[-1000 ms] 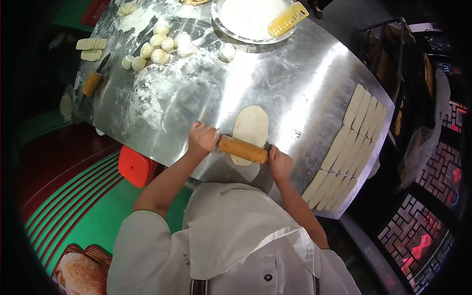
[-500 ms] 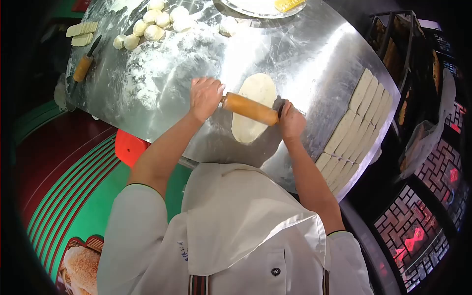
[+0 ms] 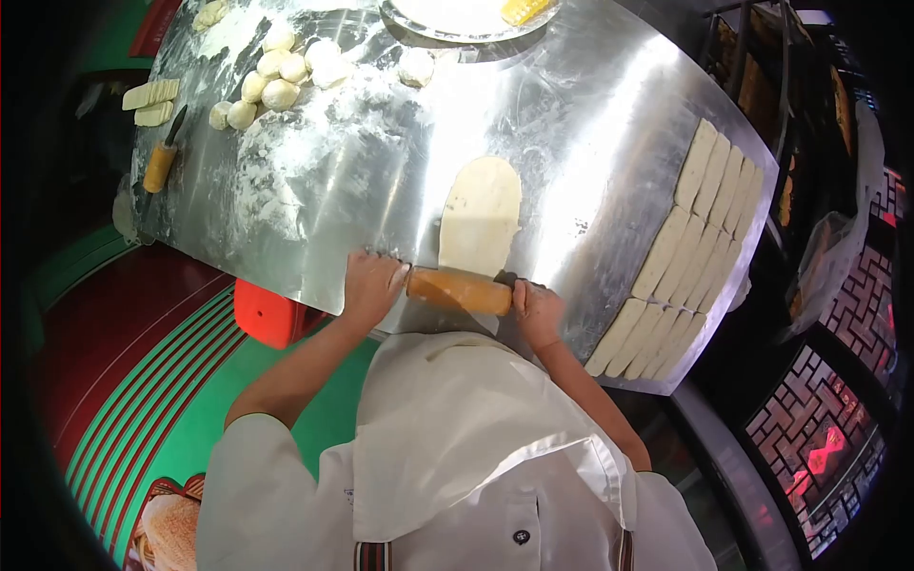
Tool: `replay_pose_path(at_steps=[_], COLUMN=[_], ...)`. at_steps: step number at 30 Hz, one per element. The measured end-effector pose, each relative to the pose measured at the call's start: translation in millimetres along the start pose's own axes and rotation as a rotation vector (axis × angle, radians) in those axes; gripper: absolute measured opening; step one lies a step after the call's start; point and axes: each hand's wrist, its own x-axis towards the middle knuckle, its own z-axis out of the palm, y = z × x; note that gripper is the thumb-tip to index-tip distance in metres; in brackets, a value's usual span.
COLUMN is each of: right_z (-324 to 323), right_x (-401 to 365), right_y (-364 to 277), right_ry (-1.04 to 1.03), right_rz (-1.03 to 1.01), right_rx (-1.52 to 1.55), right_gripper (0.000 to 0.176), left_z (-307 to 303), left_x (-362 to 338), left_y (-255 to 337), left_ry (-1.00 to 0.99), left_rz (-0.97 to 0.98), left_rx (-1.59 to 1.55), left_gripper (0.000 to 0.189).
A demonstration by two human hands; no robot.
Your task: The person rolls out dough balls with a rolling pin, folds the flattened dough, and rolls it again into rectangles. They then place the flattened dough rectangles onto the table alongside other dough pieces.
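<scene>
A wooden rolling pin (image 3: 459,291) lies across the near end of a flat, elongated sheet of dough (image 3: 481,211). My left hand (image 3: 372,287) is closed round the pin's left handle, and my right hand (image 3: 537,311) grips the dark right handle. Beyond the pin the dough stretches away from me with a rounded far end; a small bit of it shows on my side of the pin. Both lie on a shiny metal table (image 3: 381,214) near its front edge.
Several dough balls (image 3: 279,94) sit in scattered flour (image 3: 276,162) at the back left. Rows of dough strips (image 3: 687,255) line the right side. At the left edge are a wooden-handled tool (image 3: 160,164) and cut dough pieces (image 3: 150,96). A round tray (image 3: 457,21) stands at the back.
Both hands have drawn the rolling pin toward my body, from the middle of the dough to its near end. The dough looks longer, and the view has shifted a little.
</scene>
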Motion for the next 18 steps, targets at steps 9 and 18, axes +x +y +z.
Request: replay_pose_path(at_steps=[9,18], right_z=[-45.6,-27.2], right_x=[213.0,180.1], right_y=[36.3,32.0], right_ry=[0.241,0.222], right_rz=[0.105,0.136], right_rx=[-0.258,-0.210], right_gripper=[0.040,0.040], left_z=[4.7,-6.6], left_x=[230.6,200.3], left_y=[-16.1,-4.9], left_ry=[0.127,0.181], left_rz=[-0.106,-0.056], left_rx=[0.201,0.153], left_gripper=[0.040,0.028])
